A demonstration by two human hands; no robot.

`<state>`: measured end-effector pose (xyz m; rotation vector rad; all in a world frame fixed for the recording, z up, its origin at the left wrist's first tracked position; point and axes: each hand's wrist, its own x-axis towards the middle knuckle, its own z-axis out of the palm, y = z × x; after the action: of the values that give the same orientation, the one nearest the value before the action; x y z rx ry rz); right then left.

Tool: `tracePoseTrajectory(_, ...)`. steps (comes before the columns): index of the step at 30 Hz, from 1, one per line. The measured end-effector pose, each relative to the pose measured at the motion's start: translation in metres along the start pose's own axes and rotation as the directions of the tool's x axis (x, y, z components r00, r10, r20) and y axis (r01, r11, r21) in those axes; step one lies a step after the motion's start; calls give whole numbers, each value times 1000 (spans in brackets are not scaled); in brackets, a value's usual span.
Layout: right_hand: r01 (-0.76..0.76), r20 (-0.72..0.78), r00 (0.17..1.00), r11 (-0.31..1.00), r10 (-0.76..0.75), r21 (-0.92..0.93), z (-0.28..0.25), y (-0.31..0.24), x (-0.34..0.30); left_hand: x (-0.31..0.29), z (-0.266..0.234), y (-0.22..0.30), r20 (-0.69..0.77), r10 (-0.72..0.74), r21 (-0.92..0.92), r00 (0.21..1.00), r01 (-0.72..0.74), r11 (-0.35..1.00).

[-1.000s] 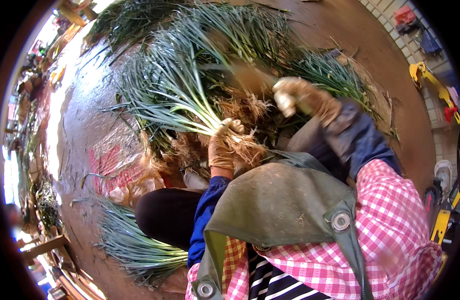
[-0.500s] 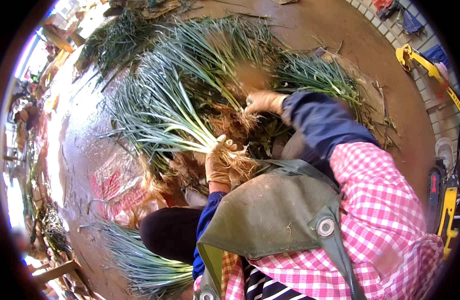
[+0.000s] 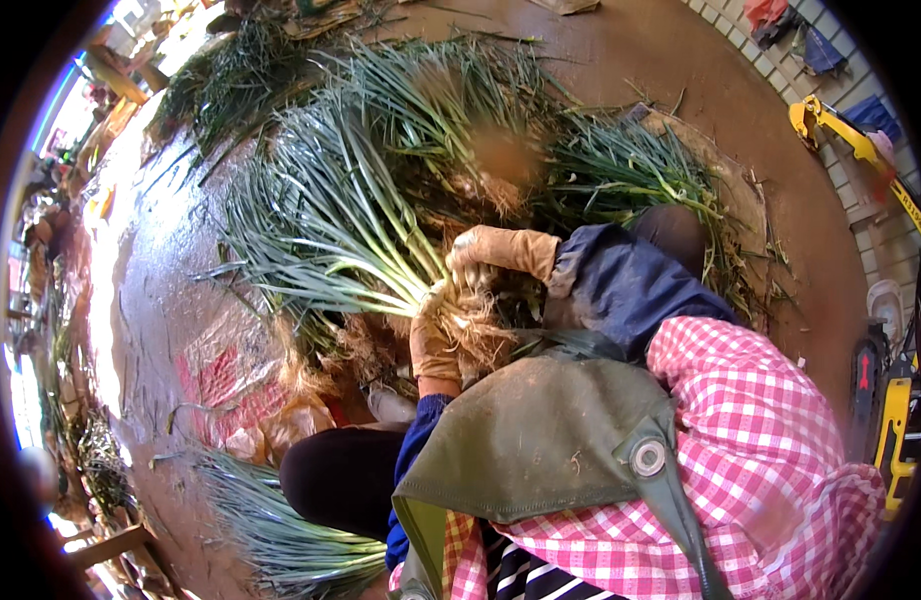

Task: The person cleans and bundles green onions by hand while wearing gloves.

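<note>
A bunch of green onions (image 3: 376, 245) lies in my left hand (image 3: 436, 325), which wears a tan glove and is closed round the pale stems just above the roots (image 3: 481, 330). The long green leaves fan out to the upper left. My right hand (image 3: 473, 252), gloved too, is at the same bunch, its fingers curled on stems beside the left hand. Those fingertips are partly hidden. Beyond both hands spreads a pile of green onions (image 3: 461, 110) with brown, stringy roots.
More green onions lie to the right (image 3: 641, 160) and by my left knee (image 3: 281, 520). A red-and-white plastic sack (image 3: 231, 380) is on the wet brown floor. An olive apron (image 3: 541, 430) covers my lap. Yellow-and-black equipment (image 3: 896, 430) stands at the right, near a tiled wall.
My right hand has come back from the pile toward my left hand and now meets the held bunch, with added stems there. My left hand has stayed nearly in place.
</note>
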<state>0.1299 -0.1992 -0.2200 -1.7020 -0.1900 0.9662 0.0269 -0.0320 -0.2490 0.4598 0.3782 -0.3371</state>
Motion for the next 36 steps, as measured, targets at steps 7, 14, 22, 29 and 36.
tracePoseTrajectory(7,124,-229,962,984,-151,-131,36,34,44,-2,10,2,-148,78,88,986,-65,994)
tracePoseTrajectory(14,3,-491,859,961,-145,-278,31,28,53,7,-11,11,2,155,-54,988,-155,986)
tracePoseTrajectory(22,74,-586,769,947,-254,-314,-32,3,60,9,-10,9,11,225,-140,974,-221,965)
tracePoseTrajectory(29,65,3,996,781,-85,621,36,-11,90,2,-13,8,2,207,-112,978,-206,972)
tracePoseTrajectory(36,230,-510,770,912,-384,-339,26,7,91,0,-5,9,51,151,-160,987,-141,977)
